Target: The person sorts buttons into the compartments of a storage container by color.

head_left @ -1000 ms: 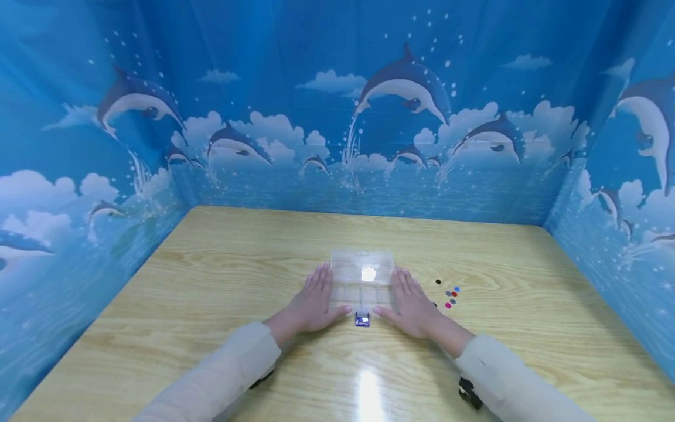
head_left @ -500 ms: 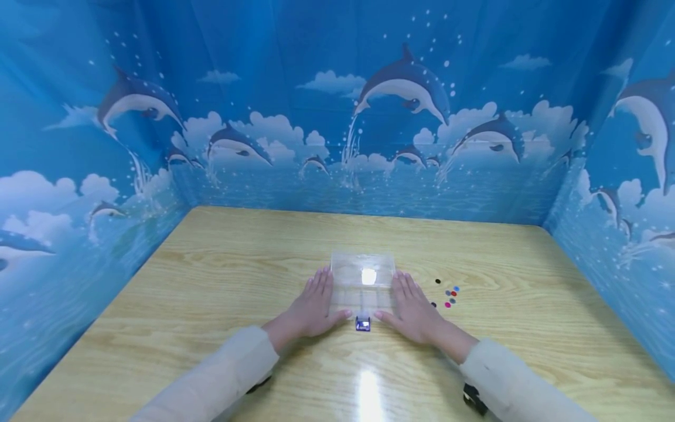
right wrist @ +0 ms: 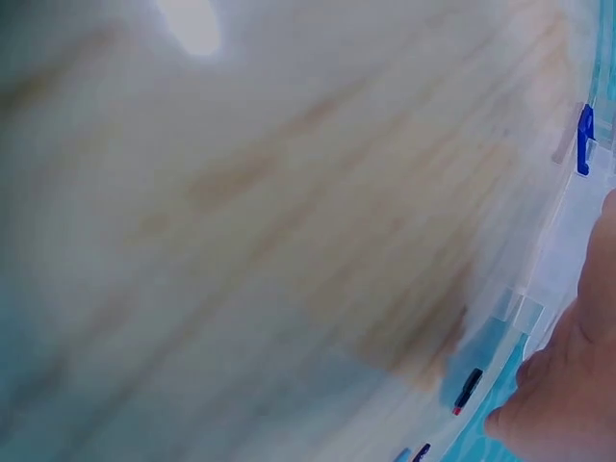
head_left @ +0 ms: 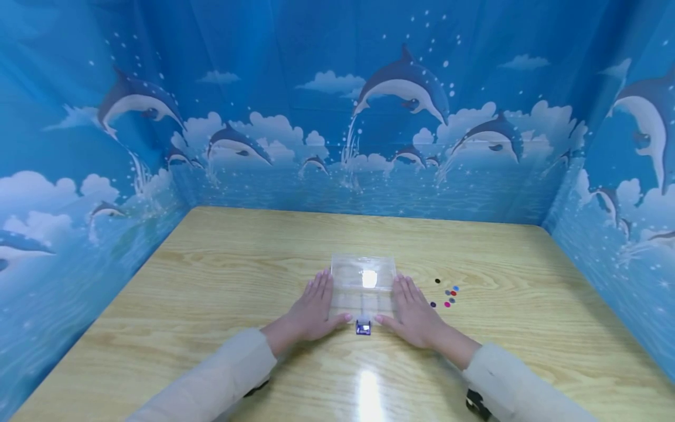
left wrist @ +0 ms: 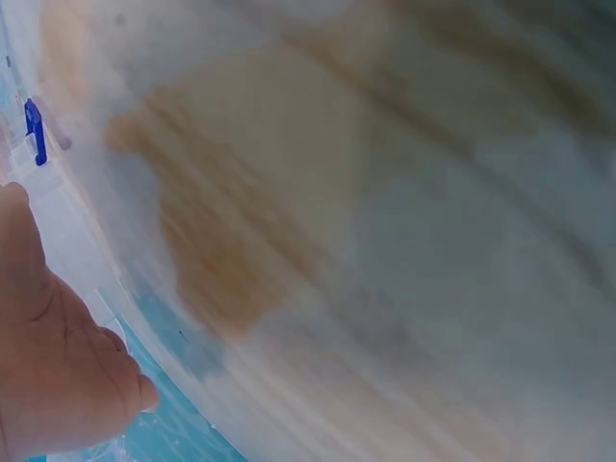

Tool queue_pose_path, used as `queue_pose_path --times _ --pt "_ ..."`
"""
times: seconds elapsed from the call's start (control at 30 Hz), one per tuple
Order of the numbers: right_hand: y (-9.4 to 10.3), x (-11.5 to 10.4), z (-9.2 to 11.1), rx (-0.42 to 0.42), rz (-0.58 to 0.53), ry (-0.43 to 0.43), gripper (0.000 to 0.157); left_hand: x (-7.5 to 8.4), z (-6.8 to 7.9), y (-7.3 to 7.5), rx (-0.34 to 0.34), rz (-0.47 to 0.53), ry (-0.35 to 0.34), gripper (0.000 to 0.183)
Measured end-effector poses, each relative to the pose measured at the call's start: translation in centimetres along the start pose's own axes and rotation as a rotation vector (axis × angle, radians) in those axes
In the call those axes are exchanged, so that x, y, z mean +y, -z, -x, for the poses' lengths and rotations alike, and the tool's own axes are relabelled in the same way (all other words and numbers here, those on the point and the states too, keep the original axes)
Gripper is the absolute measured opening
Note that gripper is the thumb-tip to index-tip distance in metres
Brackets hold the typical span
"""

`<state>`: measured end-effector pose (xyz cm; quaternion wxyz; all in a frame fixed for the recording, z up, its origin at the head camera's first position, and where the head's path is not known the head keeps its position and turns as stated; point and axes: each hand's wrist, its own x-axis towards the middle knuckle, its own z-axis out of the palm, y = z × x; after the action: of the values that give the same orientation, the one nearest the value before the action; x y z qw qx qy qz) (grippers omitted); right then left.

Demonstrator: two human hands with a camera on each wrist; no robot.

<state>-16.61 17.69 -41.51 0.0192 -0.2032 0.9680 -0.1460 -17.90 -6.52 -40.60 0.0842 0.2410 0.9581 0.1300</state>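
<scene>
A clear plastic box (head_left: 348, 271) with inner dividers lies on the table, a blue-purple latch (head_left: 363, 328) at its near side. Along its left wall rests my left hand (head_left: 311, 309), fingers straight and thumb at the front edge. My right hand (head_left: 415, 316) lies likewise against the right wall. Neither hand curls round the box. Each wrist view shows part of a hand at its edge, with the blue latch (left wrist: 36, 132) beyond it on the left and the same latch (right wrist: 584, 141) on the right. The box's contents cannot be made out.
Several small flat coloured discs lie right of the right hand, among them a pink disc (head_left: 447, 304) and a black disc (head_left: 437, 281). A wood-grain table (head_left: 253, 252) spreads all round. Behind and beside it hangs a blue dolphin-print curtain (head_left: 295, 187).
Both hands and the box have slid slightly toward me, the latch with them. The discs have stayed in place.
</scene>
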Motion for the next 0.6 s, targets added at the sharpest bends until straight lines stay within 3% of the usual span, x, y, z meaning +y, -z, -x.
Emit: queue_pose_path --times 0.6 --pt "-0.07 -0.16 0.82 -0.001 0.01 0.007 0.086 0.44 0.86 -0.12 -0.007 0.005 -0.007 0.088"
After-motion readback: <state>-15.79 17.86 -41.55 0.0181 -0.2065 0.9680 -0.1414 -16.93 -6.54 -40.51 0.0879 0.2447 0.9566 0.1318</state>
